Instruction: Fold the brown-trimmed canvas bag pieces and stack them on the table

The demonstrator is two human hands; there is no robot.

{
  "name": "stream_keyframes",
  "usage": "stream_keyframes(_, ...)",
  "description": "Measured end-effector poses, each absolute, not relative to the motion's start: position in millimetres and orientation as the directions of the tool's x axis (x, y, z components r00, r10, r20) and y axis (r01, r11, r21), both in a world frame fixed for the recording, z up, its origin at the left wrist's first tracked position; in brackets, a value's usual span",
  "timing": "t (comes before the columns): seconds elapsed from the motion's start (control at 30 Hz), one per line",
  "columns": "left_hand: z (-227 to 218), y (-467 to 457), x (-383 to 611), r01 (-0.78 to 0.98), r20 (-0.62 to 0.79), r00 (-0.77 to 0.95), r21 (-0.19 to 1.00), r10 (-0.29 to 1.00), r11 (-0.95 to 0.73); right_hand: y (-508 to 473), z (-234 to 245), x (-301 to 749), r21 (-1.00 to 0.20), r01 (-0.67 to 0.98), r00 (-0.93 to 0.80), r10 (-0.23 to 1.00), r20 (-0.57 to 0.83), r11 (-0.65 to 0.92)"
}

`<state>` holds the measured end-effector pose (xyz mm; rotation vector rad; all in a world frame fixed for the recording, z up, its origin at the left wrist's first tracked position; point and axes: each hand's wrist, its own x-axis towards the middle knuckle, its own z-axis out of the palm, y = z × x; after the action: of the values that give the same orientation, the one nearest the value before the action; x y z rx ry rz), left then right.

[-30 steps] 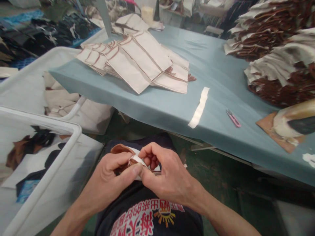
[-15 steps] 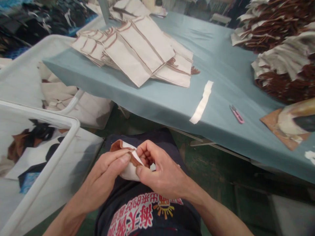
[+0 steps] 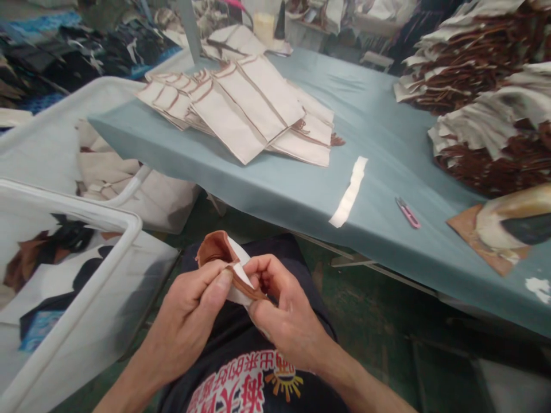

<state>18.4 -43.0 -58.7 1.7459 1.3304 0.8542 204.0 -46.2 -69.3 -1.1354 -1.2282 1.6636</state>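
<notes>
A small leather piece [image 3: 216, 246], brown on one face and white on the other, is held above my lap between both hands. My left hand [image 3: 198, 304] pinches its folded edge between thumb and fingers. Right beside it, my right hand [image 3: 284, 304] grips the same edge with curled fingers, the thumb lying along the brown strip. The piece curls open at its far end, showing the brown face. My fingers cover much of its near part.
Cream panels with brown edging [image 3: 245, 109] lie stacked on the blue-covered table [image 3: 379, 160]. A white strip [image 3: 349, 192], pink thread snips [image 3: 408, 213], a tape roll-like object [image 3: 495, 226] and brown-white piles [image 3: 486, 132] are there too. White bins [image 3: 142, 269] stand left.
The leather piece has opened out at its far end, so more of its brown face shows. Both hands keep hold of it. The camera view has shifted slightly.
</notes>
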Motion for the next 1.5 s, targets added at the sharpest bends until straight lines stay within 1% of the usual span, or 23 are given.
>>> stream_keyframes(0.07,-57.5,-41.9,13.3,0.442,0.062,0.251,0.881,0.966,-0.171,-47.2,-66.9,208.6,-0.970,-0.089,-0.349,0.919,-0.181,-0.225)
stream_keyframes(0.17,-53.8,-39.5,5.3,0.437,0.045,0.266,0.885,0.963,-0.162,-44.5,-61.9,216.2,-0.989,-0.019,-0.370,0.920,-0.129,-0.146)
stream_keyframes(0.27,-46.8,-35.3,0.0,0.468,0.021,0.284,0.870,0.959,-0.157,-36.4,-57.4,220.8,-0.992,0.114,-0.289,0.957,0.024,0.059)
stream_keyframes(0.33,-41.6,-31.9,-1.0,0.473,0.044,0.314,0.859,0.948,-0.196,-28.2,-53.5,222.6,-0.966,0.149,-0.288,0.944,0.162,0.211)
stream_keyframes(0.43,-34.6,-27.8,0.9,0.456,0.106,0.364,0.846,0.925,-0.276,-13.2,-45.6,225.1,-0.908,0.125,-0.367,0.869,0.333,0.400)
stream_keyframes(0.5,-30.2,-26.1,3.5,0.441,0.137,0.403,0.837,0.905,-0.323,-2.9,-40.7,226.9,-0.859,0.116,-0.448,0.798,0.403,0.499)
stream_keyframes(0.6,-22.7,-23.2,8.7,0.418,0.165,0.431,0.835,0.887,-0.358,10.5,-36.3,229.1,-0.783,0.121,-0.561,0.692,0.453,0.610)
stream_keyframes(0.7,-15.3,-17.6,14.1,0.394,0.146,0.456,0.851,0.878,-0.347,19.8,-32.5,230.7,-0.715,0.157,-0.600,0.641,0.479,0.681)
stream_keyframes(0.8,-9.9,-10.9,16.7,0.391,0.145,0.485,0.846,0.862,-0.363,25.0,-25.3,233.1,-0.686,0.194,-0.635,0.622,0.457,0.702)
stream_keyframes(0.87,-7.0,-8.0,16.2,0.421,0.162,0.510,0.810,0.845,-0.409,26.5,-19.2,234.6,-0.685,0.239,-0.661,0.632,0.404,0.688)
stream_keyframes(1.0,-4.2,-8.7,9.0,0.488,0.196,0.554,0.711,0.809,-0.507,24.9,-10.2,232.3,-0.697,0.405,-0.706,0.687,0.172,0.592)
stream_keyframes(1.07,-6.5,-11.9,1.8,0.511,0.206,0.578,0.663,0.790,-0.547,21.9,-9.3,227.6,-0.681,0.462,-0.705,0.701,0.106,0.568)
stream_keyframes(1.17,-14.8,-18.2,-12.4,0.559,0.225,0.592,0.578,0.774,-0.595,16.1,-11.5,218.5,-0.656,0.523,-0.663,0.744,0.088,0.544)
stream_keyframes(1.23,-20.4,-21.5,-21.2,0.592,0.232,0.603,0.512,0.763,-0.623,13.2,-13.6,213.3,-0.668,0.547,-0.634,0.771,0.062,0.504)
stream_keyframes(1.3,-23.3,-22.3,-26.6,0.595,0.230,0.629,0.472,0.743,-0.651,11.9,-14.9,209.8,-0.684,0.555,-0.626,0.779,0.032,0.474)
stream_keyframes(1.37,-22.4,-20.4,-27.8,0.584,0.224,0.646,0.471,0.730,-0.661,12.3,-14.8,207.8,-0.680,0.558,-0.635,0.772,0.020,0.476)
stream_keyframes(1.5,-16.6,-12.8,-23.4,0.594,0.225,0.634,0.471,0.740,-0.652,14.9,-11.2,205.9,-0.648,0.568,-0.640,0.767,0.038,0.507)
